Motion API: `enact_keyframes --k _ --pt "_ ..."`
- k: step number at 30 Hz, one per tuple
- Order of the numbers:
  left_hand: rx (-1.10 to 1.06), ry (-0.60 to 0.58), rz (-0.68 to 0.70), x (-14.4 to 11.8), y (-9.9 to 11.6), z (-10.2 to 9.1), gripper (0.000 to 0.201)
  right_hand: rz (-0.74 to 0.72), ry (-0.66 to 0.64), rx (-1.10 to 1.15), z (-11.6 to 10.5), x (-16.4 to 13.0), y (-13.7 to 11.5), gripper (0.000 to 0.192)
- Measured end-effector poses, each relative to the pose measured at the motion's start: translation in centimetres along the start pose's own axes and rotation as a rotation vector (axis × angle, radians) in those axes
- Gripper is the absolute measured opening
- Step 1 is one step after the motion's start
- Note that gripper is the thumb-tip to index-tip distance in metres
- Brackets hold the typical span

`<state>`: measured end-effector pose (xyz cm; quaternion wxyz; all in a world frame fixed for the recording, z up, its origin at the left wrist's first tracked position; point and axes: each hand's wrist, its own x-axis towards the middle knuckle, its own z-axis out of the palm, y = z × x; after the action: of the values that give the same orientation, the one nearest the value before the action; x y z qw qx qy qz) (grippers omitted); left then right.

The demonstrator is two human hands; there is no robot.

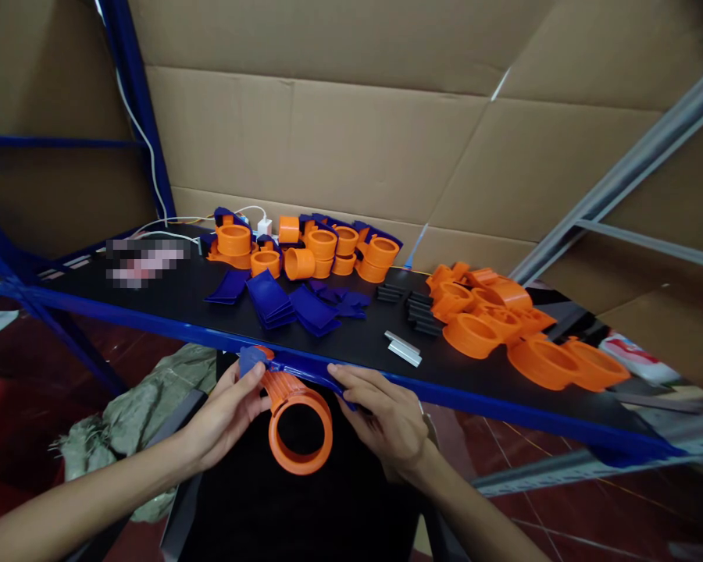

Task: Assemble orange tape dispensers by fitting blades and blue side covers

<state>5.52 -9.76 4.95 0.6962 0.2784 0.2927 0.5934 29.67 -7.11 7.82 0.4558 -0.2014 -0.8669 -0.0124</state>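
Holding: both hands keep an orange ring part (296,425) just below the front edge of the surface (169,300), its open mouth facing the camera.
Left hand (226,417): curled about the ring's left side, thumb and fingertips pinching a blue piece (251,361) at the ring's upper end.
Right hand (383,417): fingers bent and closed over a blue strip (310,373) running from the ring's top toward the right.
Step in hand (judgement): the blue piece appears to be fitted onto the ring's threaded neck; seating it squarely with even pressure from both sides would serve best, ring kept steady.
Risk (judgement): a skewed fit could slip off.
Behind the ring, left: orange cups with blue pieces (305,246), stacked blue flaps (281,300) in front of them.
Behind the ring, right: pile of orange rings (504,320), black clips (419,308), two grey metal bits (403,348).
Containers: none proper seen; the orange cups stand open, contents not discernible.
Backdrop: cardboard sheets (340,133).
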Motion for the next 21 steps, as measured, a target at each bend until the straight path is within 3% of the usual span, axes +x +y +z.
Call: enact_keyframes --k 5,11,21 --pt "0.0 -0.011 -0.001 0.0 -0.3 -0.2 0.023 0.091 0.089 0.019 0.5 -0.4 -0.2 0.032" --pt "0.003 -0.046 -0.016 0.1 -0.1 -0.3 0.023 0.013 0.0 0.016 0.9 -0.4 -0.3 0.03" --pt "0.12 -0.026 0.028 -0.6 -0.2 -0.2 0.026 -0.027 0.071 -0.116 1.1 -1.8 -0.6 0.033"
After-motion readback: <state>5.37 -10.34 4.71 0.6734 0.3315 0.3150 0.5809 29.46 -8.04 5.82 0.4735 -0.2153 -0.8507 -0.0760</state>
